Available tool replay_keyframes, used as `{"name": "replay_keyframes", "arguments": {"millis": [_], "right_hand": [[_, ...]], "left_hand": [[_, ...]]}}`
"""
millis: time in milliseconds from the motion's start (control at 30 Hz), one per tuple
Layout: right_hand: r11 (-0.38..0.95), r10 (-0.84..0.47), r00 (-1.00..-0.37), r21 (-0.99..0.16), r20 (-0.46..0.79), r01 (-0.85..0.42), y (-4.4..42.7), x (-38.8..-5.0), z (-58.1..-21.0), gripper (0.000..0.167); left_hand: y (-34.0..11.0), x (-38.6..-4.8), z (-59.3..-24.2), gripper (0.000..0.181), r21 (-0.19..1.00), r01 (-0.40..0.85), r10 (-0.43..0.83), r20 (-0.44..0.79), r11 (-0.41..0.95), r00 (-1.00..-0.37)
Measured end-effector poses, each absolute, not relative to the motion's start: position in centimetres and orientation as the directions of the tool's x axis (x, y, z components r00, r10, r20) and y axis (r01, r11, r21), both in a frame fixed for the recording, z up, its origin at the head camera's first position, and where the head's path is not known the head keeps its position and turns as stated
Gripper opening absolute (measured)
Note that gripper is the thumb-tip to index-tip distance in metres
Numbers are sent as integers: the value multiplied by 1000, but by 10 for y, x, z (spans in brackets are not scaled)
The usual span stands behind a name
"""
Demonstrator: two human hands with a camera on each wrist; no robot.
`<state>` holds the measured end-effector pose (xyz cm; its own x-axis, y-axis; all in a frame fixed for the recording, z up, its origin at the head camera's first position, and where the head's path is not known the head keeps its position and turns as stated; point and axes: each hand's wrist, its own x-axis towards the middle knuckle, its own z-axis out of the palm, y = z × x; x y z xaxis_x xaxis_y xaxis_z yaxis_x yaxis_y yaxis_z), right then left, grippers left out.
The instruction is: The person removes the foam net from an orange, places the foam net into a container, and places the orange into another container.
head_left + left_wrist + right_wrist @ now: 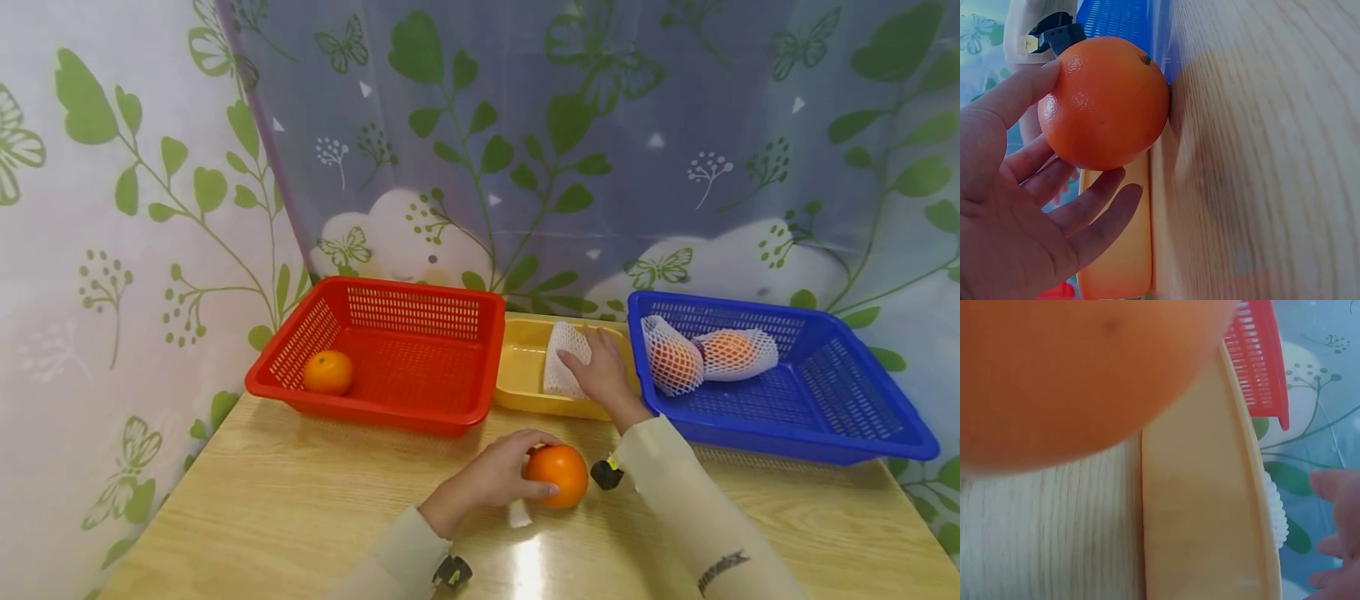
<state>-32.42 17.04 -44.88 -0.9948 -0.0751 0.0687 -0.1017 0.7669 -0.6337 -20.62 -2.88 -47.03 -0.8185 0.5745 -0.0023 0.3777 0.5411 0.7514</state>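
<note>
Wood-grain tabletop, leaf-printed backdrop behind. My left hand holds the orange, thumb and fingers curved about it, in front of the yellow tray. My right hand, fingers loosely spread, grips nothing evident beside the white netting in that tray. Judged step: netting laid aside, orange bare. Next move likely calls for lifting the orange into the red basket, left grip firm.
</note>
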Motion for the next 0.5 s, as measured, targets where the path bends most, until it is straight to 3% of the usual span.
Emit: {"name": "replay_keyframes", "arguments": {"millis": [300, 500], "right_hand": [[659, -295, -939, -674, 177, -335, 150, -317, -442, 79], [582, -551, -804, -587, 225, -563, 143, -312, -447, 70]], "left_hand": [[-30, -199, -475, 50, 745, 425, 628, 11, 514, -778], [-30, -194, -480, 55, 726, 502, 689, 54, 469, -722]]}}
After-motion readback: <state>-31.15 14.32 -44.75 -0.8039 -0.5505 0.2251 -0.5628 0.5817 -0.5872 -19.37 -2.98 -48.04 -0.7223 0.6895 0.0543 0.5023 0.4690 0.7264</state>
